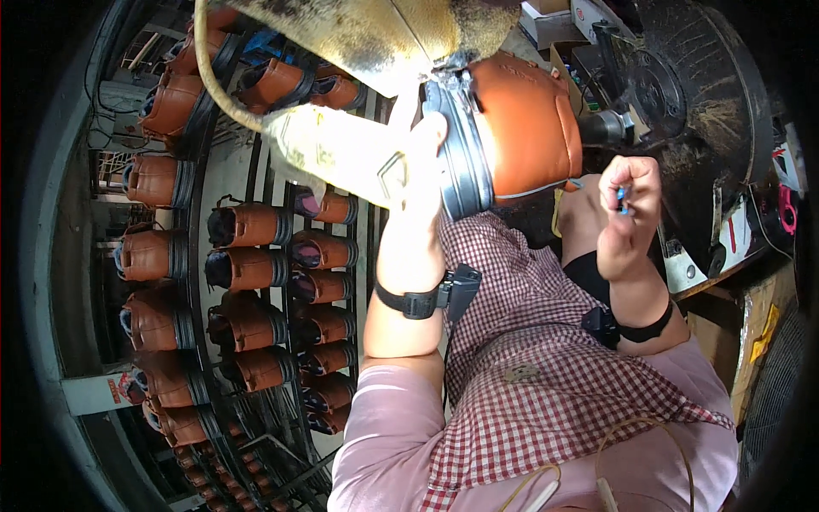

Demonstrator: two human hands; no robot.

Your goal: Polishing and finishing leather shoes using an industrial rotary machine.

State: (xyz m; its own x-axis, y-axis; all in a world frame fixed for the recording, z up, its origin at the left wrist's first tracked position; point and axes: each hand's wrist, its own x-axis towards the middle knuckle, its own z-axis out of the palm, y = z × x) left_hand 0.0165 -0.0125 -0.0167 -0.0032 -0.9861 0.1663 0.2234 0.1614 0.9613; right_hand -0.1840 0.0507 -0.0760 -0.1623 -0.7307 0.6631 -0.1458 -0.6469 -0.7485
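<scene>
An orange-brown leather boot (527, 128) with a thick black sole lies on its side at the upper middle. My left hand (420, 166) is closed on its sole, thumb against the black edge; glare washes out part of the fingers. To the right of the boot, and apart from it, my right hand (630, 205) is curled around a small thing with a blue part showing. Most of that thing is hidden in the fingers, so its kind cannot be told. A stained, pale shade-like cover (375, 38) hangs above the boot, beside a brightly lit pale piece (328, 154).
Racks of similar brown boots (247, 256) fill the left side. A dark round machine part (708, 102) stands at the upper right, with a metal cylinder (606, 128) close to the boot. Cardboard boxes (546, 26) sit at the back. A checked apron (520, 367) covers my lap.
</scene>
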